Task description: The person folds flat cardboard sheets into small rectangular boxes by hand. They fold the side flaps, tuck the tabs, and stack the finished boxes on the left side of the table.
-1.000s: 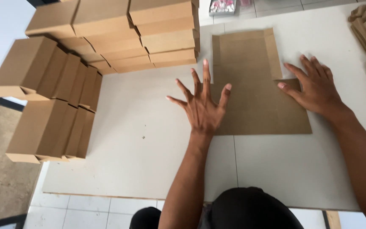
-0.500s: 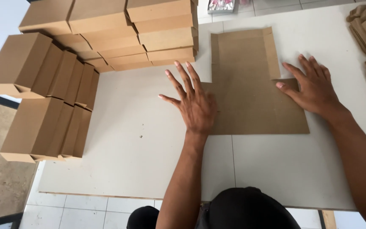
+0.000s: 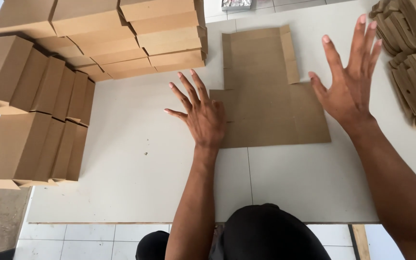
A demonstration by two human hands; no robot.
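Note:
A flat brown cardboard box blank (image 3: 266,101) lies unfolded on a white board (image 3: 136,183) in front of me. My left hand (image 3: 199,113) rests palm down with fingers spread, its heel on the blank's left edge flap. My right hand (image 3: 350,79) hovers raised above the blank's right side, fingers spread, holding nothing.
Folded brown boxes are stacked at the back (image 3: 121,33) and in two rows along the left edge (image 3: 30,120). A pile of flat cardboard pieces (image 3: 412,58) lies at the right. White floor tiles (image 3: 92,240) show below the board's near edge.
My left hand slid left to the blank's left edge. My right hand lifted off the blank and rose.

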